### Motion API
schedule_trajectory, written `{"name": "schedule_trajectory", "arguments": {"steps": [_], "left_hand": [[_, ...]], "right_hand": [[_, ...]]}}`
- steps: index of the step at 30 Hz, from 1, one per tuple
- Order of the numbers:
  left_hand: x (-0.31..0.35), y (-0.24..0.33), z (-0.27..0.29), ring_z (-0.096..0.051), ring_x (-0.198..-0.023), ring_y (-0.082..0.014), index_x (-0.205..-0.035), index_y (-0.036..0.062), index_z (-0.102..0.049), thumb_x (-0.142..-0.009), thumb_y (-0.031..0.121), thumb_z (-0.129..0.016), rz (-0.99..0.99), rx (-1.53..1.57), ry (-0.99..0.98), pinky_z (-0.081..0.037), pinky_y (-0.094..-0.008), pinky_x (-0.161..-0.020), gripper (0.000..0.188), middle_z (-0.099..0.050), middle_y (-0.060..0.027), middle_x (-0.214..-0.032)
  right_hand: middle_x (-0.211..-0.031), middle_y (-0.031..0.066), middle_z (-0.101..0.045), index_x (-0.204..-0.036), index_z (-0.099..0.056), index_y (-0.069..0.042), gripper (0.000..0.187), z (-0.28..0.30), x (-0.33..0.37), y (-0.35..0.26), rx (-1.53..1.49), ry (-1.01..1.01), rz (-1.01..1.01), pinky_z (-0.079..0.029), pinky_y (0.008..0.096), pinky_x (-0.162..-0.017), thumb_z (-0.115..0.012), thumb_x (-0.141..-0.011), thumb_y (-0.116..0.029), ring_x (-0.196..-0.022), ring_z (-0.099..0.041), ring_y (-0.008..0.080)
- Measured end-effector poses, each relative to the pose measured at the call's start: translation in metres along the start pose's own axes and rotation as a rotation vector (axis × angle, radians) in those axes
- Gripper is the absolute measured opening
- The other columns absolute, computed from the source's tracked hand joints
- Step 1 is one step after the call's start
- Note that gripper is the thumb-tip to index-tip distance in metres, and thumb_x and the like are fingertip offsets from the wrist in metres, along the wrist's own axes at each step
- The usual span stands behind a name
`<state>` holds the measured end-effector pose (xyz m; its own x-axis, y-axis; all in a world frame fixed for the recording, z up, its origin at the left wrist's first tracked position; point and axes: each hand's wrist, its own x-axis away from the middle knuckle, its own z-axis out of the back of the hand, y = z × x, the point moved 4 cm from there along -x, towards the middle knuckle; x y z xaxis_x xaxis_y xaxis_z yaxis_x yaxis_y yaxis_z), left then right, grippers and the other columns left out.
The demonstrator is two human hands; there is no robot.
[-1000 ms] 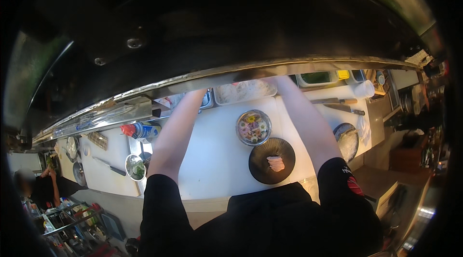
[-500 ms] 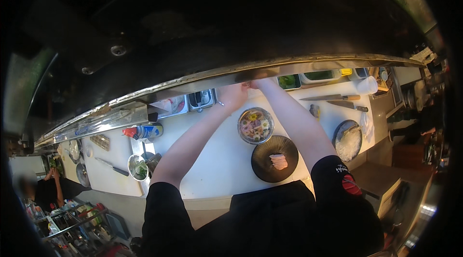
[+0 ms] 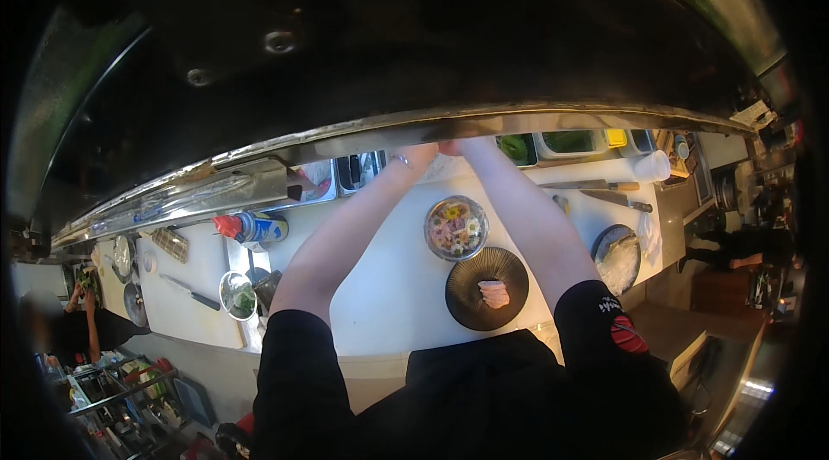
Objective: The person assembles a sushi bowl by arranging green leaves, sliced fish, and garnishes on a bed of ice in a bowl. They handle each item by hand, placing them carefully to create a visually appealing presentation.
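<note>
- Both hands reach far forward to the back of the white worktop [image 3: 380,305], just under the metal shelf edge [image 3: 484,125].
- Left hand [image 3: 420,154] and right hand [image 3: 451,148] meet close together, side by side; grip cannot be told, fingers half hidden by the shelf.
- Bowl of flowers [image 3: 455,227] sits between the forearms, nearer the body than the hands.
- Dark ridged plate [image 3: 486,288] with a pink slice [image 3: 494,293] lies just below the bowl.
- Green-filled containers [image 3: 553,143] stand right of the hands.
</note>
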<state>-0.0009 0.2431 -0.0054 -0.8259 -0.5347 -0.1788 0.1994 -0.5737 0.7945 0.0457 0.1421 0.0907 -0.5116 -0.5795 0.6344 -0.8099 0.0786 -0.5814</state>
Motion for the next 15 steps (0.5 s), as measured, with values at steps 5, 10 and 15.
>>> {"name": "schedule_trajectory", "arguments": {"steps": [5,10,15], "left_hand": [[0.050,0.040,0.017,-0.071,-0.112,-0.0390,-0.107,0.0130,-0.081,-0.090,0.012,-0.072,-0.270,-0.605,-0.005,-0.057,-0.0508,-0.096,0.019,-0.076,-0.0145,-0.115],[0.019,0.074,0.037,-0.067,-0.101,-0.0327,-0.094,0.0100,-0.078,-0.082,0.009,-0.080,-0.200,-0.478,-0.088,-0.054,-0.0456,-0.089,0.013,-0.073,-0.0121,-0.103],[0.060,0.134,0.059,-0.057,-0.088,-0.0119,-0.105,0.0044,-0.064,-0.088,0.000,-0.080,-0.134,0.167,-0.302,-0.048,-0.0279,-0.078,0.024,-0.062,-0.0017,-0.093]], "right_hand": [[-0.126,0.0132,-0.073,-0.130,-0.067,-0.005,0.044,0.020,-0.056,0.030,-0.168,-0.031,-0.013,-0.062,0.0364,-0.087,-0.059,-0.112,-0.044,-0.105,-0.073,0.0215],[-0.109,0.0105,-0.080,-0.111,-0.076,-0.007,0.036,0.050,-0.116,0.048,-0.003,-0.281,0.091,-0.062,0.0343,-0.078,-0.065,-0.108,-0.041,-0.093,-0.076,0.0217],[-0.075,0.0204,-0.072,-0.079,-0.075,-0.001,0.048,0.088,0.010,0.016,0.826,-0.021,0.622,-0.055,0.0447,-0.068,-0.062,-0.103,-0.041,-0.070,-0.071,0.0314]]}}
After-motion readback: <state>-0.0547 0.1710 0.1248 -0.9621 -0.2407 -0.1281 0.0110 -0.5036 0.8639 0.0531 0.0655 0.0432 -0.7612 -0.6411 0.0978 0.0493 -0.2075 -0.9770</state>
